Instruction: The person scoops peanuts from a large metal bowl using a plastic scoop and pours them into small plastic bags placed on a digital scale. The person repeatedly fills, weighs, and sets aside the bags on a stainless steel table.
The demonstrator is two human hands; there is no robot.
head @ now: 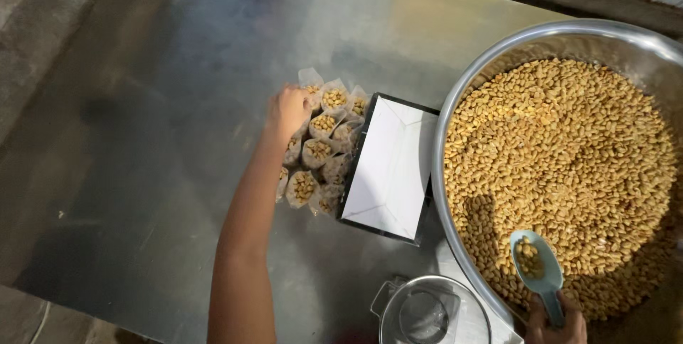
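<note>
1. Left hand, fingers curled, rests on the cluster of small clear peanut-filled bags on the steel tabletop.
2. Flat white paper bag lies between the cluster and the wide steel basin of peanuts.
3. Right hand is clamped on a pale blue plastic scoop holding peanuts.

Tan peanuts; pale blue scoop; white paper; silver basin.
</note>
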